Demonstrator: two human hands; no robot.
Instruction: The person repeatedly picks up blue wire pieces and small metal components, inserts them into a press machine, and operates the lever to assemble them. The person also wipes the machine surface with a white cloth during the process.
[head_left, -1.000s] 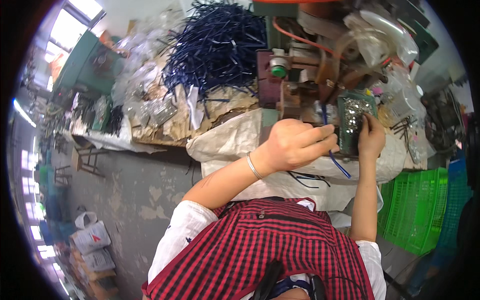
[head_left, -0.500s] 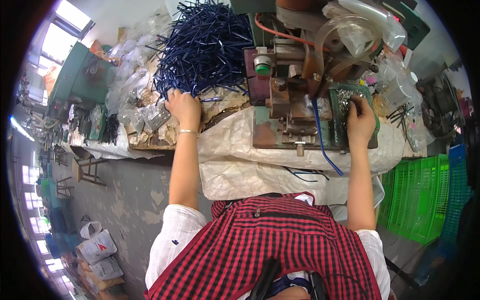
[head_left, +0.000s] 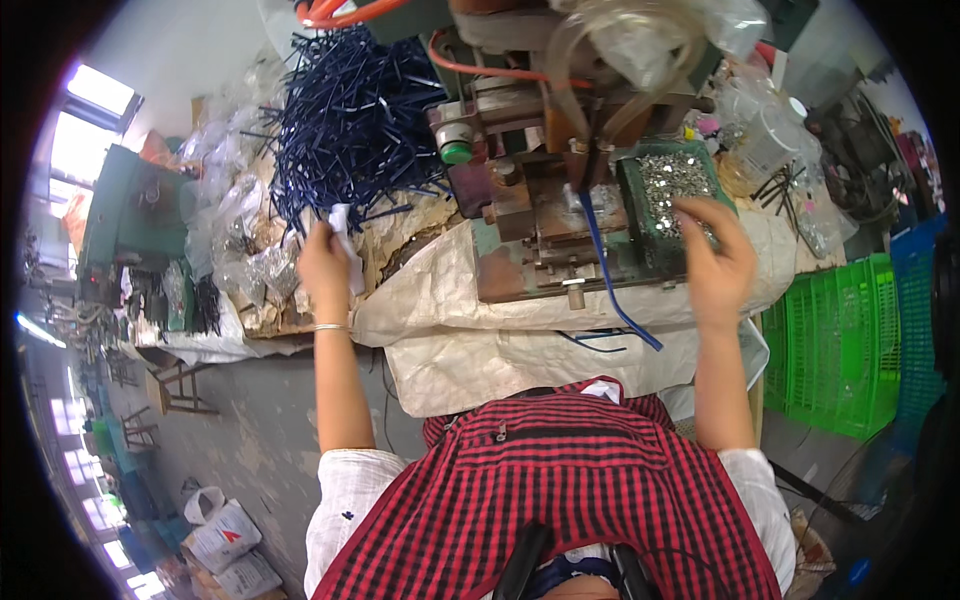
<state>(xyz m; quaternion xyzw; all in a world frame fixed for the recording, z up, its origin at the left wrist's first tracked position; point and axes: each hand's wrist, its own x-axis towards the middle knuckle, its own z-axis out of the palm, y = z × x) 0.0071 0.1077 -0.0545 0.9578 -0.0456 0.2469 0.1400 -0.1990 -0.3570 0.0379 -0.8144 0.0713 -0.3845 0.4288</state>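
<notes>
Your left hand point(head_left: 325, 262) sits at the lower edge of the heap of dark blue strips point(head_left: 350, 130), at about ten o'clock in the view, fingers closed together on something small and pale; whether a blue strip is pinched in there too, you cannot tell from this angle. One blue strip point(head_left: 612, 285) already hangs from the front of the press machine point(head_left: 545, 200) at twelve o'clock and droops down over the white woven sack point(head_left: 470, 340) that covers the table edge. Your right hand point(head_left: 715, 262) rests at two o'clock on the near rim of the green tray of small metal pieces point(head_left: 672, 192), fingers spread and loose, holding nothing that shows.

The heap is tangled, so a pull from its edge may well drag several strips off with the one you want, and they would slide down onto the sack or the floor. The hanging strip lies close to your right forearm; a careless sweep could tug it out of the machine. Your spread fingers on the tray could also tip loose pieces over its rim. To the right, at three o'clock, stands a green crate point(head_left: 835, 350), well apart from both hands.
</notes>
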